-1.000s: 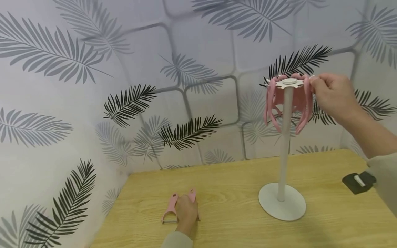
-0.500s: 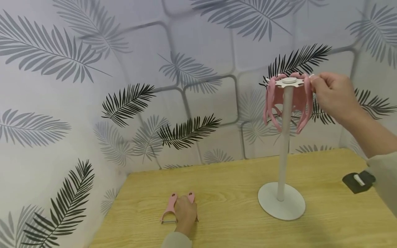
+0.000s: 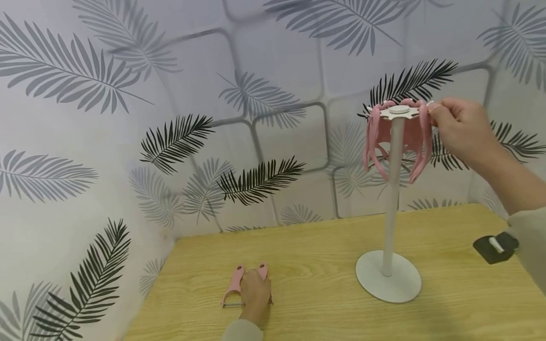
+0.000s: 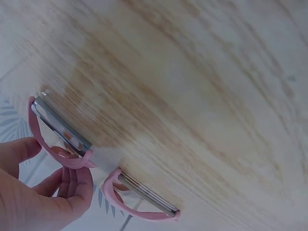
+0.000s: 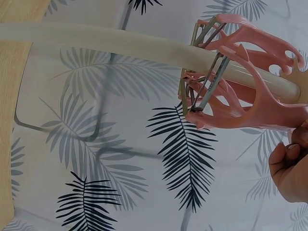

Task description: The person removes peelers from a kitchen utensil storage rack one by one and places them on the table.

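On the table, my left hand [image 3: 255, 291] grips a pink Y-shaped peeler [image 3: 263, 270], mostly covered by the hand in the head view. In the left wrist view, thumb and fingers close around this peeler [image 4: 48, 142], its metal blade uppermost. A second pink peeler [image 3: 235, 280] lies just left of the hand, apart from it. At the top of a white stand [image 3: 390, 203], my right hand [image 3: 465, 130] pinches the handle end of a pink peeler [image 3: 423, 142] at the notched disc. More pink peelers [image 5: 231, 33] hang around the pole, blades down; some overlap.
The stand's round white base [image 3: 405, 291] rests on the wooden table [image 3: 315, 265]. Behind is a wall [image 3: 281, 137] with a leaf pattern. A dark piece with a white strip [image 3: 495, 245] shows beside the right sleeve [image 3: 531, 241].
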`<state>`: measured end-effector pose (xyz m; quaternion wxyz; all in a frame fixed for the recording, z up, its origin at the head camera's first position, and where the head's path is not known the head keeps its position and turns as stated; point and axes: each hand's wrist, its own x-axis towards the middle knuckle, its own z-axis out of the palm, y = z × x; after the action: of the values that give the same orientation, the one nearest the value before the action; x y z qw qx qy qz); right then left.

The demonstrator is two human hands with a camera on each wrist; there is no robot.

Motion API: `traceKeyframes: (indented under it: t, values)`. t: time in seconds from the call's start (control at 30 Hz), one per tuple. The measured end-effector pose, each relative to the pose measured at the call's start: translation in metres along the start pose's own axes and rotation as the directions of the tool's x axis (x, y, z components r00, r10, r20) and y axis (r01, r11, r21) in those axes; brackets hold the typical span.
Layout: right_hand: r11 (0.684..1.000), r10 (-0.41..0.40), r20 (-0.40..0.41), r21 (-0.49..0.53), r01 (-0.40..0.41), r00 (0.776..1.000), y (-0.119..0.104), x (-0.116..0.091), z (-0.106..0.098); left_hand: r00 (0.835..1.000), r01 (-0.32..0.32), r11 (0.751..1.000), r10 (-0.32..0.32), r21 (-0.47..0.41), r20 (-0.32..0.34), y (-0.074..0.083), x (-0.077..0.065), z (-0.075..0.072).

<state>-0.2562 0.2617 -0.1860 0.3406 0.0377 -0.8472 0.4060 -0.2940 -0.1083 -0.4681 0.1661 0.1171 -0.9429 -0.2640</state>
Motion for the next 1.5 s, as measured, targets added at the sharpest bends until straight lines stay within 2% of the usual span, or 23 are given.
traceKeyframes:
  t: [0.3,0.47,0.53,0.63,0.73,0.9,1.0,1.07,1.2,1.3,1.5]
  values:
    - [1.000,-0.011,-0.003,0.019,0.011,1.000,0.000,-0.001,0.000,0.999,-0.006,1.000,0.007,-0.005,0.033,-0.001,0.002,-0.004]
    - [1.000,-0.017,-0.002,0.000,0.017,1.000,0.000,-0.002,0.000,0.997,-0.078,0.997,0.078,-0.006,0.012,0.003,0.004,-0.007]
    - [1.000,-0.022,-0.004,0.000,0.022,1.000,0.001,-0.002,0.000,0.994,-0.107,0.994,0.107,-0.020,0.013,0.009,0.003,-0.011]
    - [1.000,-0.029,-0.014,0.008,0.029,0.999,0.001,-0.002,0.001,0.989,-0.142,0.986,0.145,-0.090,0.029,0.026,0.002,-0.017]
    - [1.000,-0.023,-0.033,0.017,0.023,0.999,0.000,-0.003,0.002,0.978,-0.201,0.964,0.208,-0.172,0.026,0.045,0.000,-0.020]
    - [0.999,0.021,-0.071,0.025,-0.020,0.997,-0.005,-0.005,0.005,0.953,-0.297,0.909,0.301,-0.292,-0.034,0.079,-0.005,-0.027]
    - [0.999,0.045,-0.096,0.011,-0.044,0.994,-0.007,-0.006,0.007,0.932,-0.358,0.864,0.352,-0.354,-0.085,0.098,-0.006,-0.035]
    - [0.998,0.055,-0.111,-0.002,-0.056,0.992,-0.009,-0.007,0.007,0.912,-0.406,0.825,0.391,-0.393,-0.120,0.110,-0.006,-0.041]
    - [0.997,0.072,-0.141,-0.007,-0.074,0.987,-0.012,-0.009,0.009,0.855,-0.514,0.717,0.476,-0.472,-0.207,0.132,-0.003,-0.052]
    - [0.996,0.085,-0.164,0.008,-0.085,0.983,-0.015,-0.010,0.010,0.829,-0.551,0.656,0.501,-0.515,-0.249,0.146,-0.003,-0.060]
    - [0.996,0.091,-0.213,0.019,-0.089,0.973,-0.021,-0.015,0.014,0.823,-0.554,0.592,0.496,-0.585,-0.277,0.173,-0.005,-0.073]
